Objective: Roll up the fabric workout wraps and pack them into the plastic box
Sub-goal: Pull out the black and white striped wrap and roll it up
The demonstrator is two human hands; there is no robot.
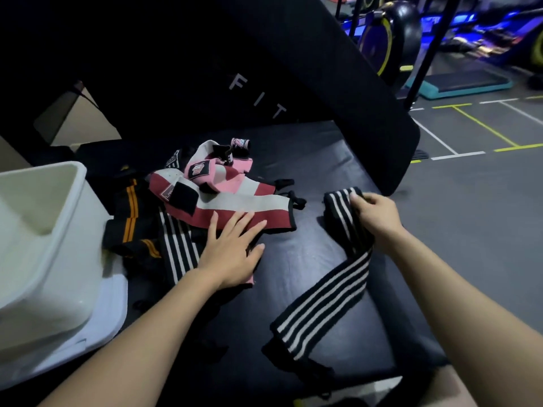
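a white plastic box stands open at nine o'clock on a black padded bench, with what looks like its lid lying under it, and no wrap visible inside; just beside it, toward the centre, lies a loose heap of workout wraps: a black one with orange stripes, a black one with white stripes, a broad maroon and white one and, at twelve o'clock, pink ones, none of them rolled; the left hand lies flat on the near edge of the heap, fingers straight and spread, pressing the maroon and white band and gripping nothing; at three o'clock the right hand has its fingers curled round the far end of a separate black and white striped wrap, which trails in a slack, once-kinked ribbon back toward five o'clock on the bench; the band looks light, soft and stretchy, with no stiffness of its own, so it will likely sag and twist if lifted mid-length and spring loose if a roll is let go; the sound place to take hold appears to be an end, pinched across the full width, with the rest kept flat and lightly taut on the grippy padding while rolling
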